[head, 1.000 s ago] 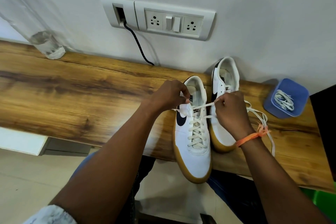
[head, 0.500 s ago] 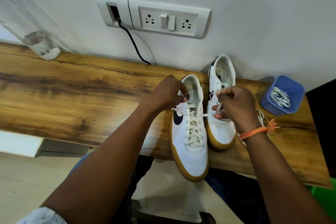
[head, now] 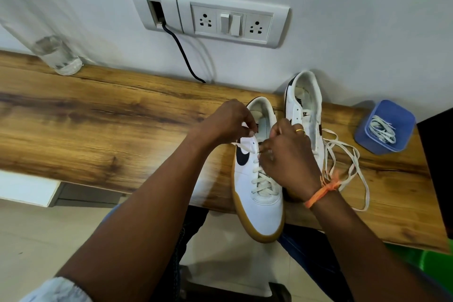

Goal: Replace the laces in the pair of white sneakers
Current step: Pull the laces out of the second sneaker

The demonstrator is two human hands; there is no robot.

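Two white sneakers with gum soles stand on the wooden shelf [head: 122, 125]. The near sneaker [head: 259, 208] is laced with a cream lace [head: 263, 179], and its toe hangs over the shelf's front edge. My left hand [head: 228, 122] pinches the lace end at the sneaker's top left eyelets. My right hand [head: 286, 157] pinches the other lace end over the tongue. Behind my right hand stands the second sneaker [head: 305, 103], with no lace in it. A loose cream lace [head: 353, 162] lies to its right.
A blue tub [head: 402, 115] holding white laces sits at the shelf's right end. An empty-looking glass [head: 58, 56] stands at the back left. A switch and socket plate [head: 230, 22] with a black cable [head: 181, 51] is on the wall. Floor tiles lie below.
My right hand has moved left from over the second sneaker to the near sneaker's tongue, close to my left hand. The loose lace to the right is now uncovered.
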